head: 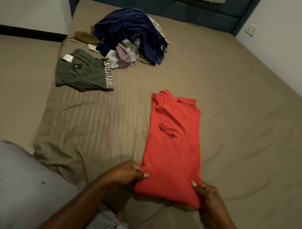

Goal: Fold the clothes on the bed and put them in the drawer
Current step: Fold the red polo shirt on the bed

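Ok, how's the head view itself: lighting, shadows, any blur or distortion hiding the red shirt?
Head view: dim, warm light, soft focus overall. Wide-angle bending shows at the edges, where the headboard and walls lean. A soft shadow lies on the bed sheet by the left hand. The red shirt reads clearly between both hands; the right hand grips its corner. No glare.

My left hand (pixel 129 173) grips the near left corner of the red shirt (pixel 172 151), thumb on top, fingers curled under the edge. My right hand (pixel 207 195) pinches the shirt's near right corner the same way. Both bare forearms reach forward toward the shirt's near hem, wrists angled inward.
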`<state>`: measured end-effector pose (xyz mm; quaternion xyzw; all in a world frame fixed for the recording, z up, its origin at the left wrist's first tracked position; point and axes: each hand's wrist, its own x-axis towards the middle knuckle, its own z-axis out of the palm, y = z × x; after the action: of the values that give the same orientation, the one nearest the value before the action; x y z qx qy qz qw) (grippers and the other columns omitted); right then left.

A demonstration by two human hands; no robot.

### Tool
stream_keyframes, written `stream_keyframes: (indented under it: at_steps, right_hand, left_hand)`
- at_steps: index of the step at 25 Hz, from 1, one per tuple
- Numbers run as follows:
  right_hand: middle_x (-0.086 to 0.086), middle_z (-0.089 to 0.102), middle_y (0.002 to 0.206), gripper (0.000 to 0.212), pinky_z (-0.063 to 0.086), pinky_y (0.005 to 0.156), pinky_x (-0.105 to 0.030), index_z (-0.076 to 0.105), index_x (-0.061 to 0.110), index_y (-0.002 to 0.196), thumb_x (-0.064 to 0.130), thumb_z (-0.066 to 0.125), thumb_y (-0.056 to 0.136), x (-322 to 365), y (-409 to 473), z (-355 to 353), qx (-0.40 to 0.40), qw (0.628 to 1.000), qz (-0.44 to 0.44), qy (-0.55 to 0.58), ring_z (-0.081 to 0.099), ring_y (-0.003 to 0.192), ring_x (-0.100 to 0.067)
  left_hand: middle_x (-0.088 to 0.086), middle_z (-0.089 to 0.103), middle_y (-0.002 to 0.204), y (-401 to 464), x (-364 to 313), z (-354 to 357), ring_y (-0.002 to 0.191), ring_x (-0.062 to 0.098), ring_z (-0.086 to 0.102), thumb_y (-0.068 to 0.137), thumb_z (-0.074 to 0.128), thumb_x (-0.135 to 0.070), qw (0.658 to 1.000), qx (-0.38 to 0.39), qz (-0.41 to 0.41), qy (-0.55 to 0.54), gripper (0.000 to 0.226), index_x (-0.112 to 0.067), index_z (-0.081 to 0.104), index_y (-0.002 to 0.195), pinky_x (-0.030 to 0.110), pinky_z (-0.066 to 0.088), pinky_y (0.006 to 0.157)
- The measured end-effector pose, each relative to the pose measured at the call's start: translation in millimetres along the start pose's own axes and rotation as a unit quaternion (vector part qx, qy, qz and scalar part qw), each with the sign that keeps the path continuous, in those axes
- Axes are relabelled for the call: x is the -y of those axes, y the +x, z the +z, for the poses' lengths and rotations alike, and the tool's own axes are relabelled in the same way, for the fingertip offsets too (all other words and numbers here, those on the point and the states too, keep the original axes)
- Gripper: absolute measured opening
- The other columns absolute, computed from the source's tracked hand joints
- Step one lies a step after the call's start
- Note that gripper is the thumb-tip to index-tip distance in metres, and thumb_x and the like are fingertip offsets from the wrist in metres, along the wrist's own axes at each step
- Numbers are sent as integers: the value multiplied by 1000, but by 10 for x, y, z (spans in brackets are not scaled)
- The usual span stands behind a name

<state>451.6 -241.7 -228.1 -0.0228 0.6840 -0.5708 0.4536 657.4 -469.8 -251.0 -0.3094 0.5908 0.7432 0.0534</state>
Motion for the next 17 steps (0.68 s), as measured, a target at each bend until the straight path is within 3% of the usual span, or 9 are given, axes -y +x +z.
stream_keyframes:
  at_steps: [2, 4, 5, 7, 8, 10, 13, 15, 17]
  right_hand:
    - [-31, 74, 98, 29, 60, 74, -42, 73, -12, 102, 14, 71, 90, 63, -31, 21, -15, 1000, -6, -23, 70, 86, -38]
    - [-15, 74, 73, 39, 54, 58, -32, 74, -2, 80, 35, 78, 88, 231, 70, 26, -102, 979, -62, -164, 66, 65, -24]
    - [-7, 71, 64, 47, 51, 57, -32, 70, 6, 69, 49, 78, 85, 335, 150, 24, -159, 942, -99, -277, 64, 59, -23]
    - [-5, 72, 71, 43, 54, 67, -37, 67, 13, 73, 54, 73, 85, 539, 298, 135, -270, 843, -172, -432, 70, 72, -30]
    - [-7, 74, 82, 32, 54, 72, -37, 69, 16, 82, 48, 72, 88, 633, 406, 243, -294, 807, -217, -464, 71, 83, -33]
    - [-9, 73, 99, 16, 53, 77, -39, 72, 20, 100, 33, 68, 92, 823, 694, 549, -258, 774, -309, -488, 68, 94, -33]
    - [-9, 74, 105, 22, 54, 83, -41, 73, 19, 107, 17, 58, 91, 1065, 1246, 912, -203, 804, -374, -415, 68, 99, -32]
    - [-6, 75, 104, 26, 54, 84, -41, 73, 19, 107, 21, 55, 88, 1296, 1625, 986, -195, 830, -384, -355, 69, 97, -30]
    - [-4, 72, 110, 32, 52, 92, -45, 73, 23, 112, 34, 60, 85, 1554, 2053, 1006, -152, 824, -394, -378, 67, 101, -27]
  left_hand:
    - [5, 71, 69, -65, -7, -12, 59, 11, 65, 90, 77, -16, 1000, -12, 3, 7, 20, -5, 76, 74, 27, 54, 62]
    - [5, 67, 65, -90, -75, -15, 58, 14, 63, 85, 83, -31, 998, -59, 9, 30, 29, -7, 73, 74, 29, 56, 60]
    - [2, 65, 60, -58, -112, -18, 54, 14, 62, 81, 85, -39, 992, -107, 20, 57, 36, -10, 69, 69, 28, 56, 57]
    - [-3, 69, 58, -6, -165, -18, 51, 14, 67, 78, 84, -50, 963, -228, 61, 127, 41, -14, 66, 70, 31, 59, 58]
    - [-5, 71, 61, 25, -181, -20, 53, 12, 68, 78, 82, -52, 942, -283, 88, 159, 37, -19, 67, 76, 34, 60, 61]
    - [-11, 69, 67, 118, -244, -40, 63, 4, 67, 79, 79, -53, 901, -363, 126, 201, 29, -27, 66, 85, 34, 58, 67]
    - [-15, 69, 74, 393, -456, -154, 71, 0, 66, 79, 75, -52, 884, -398, 169, 177, 26, -29, 68, 90, 33, 57, 72]
    - [-14, 71, 82, 638, -669, -239, 75, 2, 67, 78, 76, -48, 883, -397, 201, 147, 29, -28, 68, 98, 34, 58, 76]
    - [-9, 73, 97, 981, -931, -363, 82, 6, 69, 80, 81, -40, 883, -389, 217, 149, 37, -24, 67, 110, 33, 58, 81]
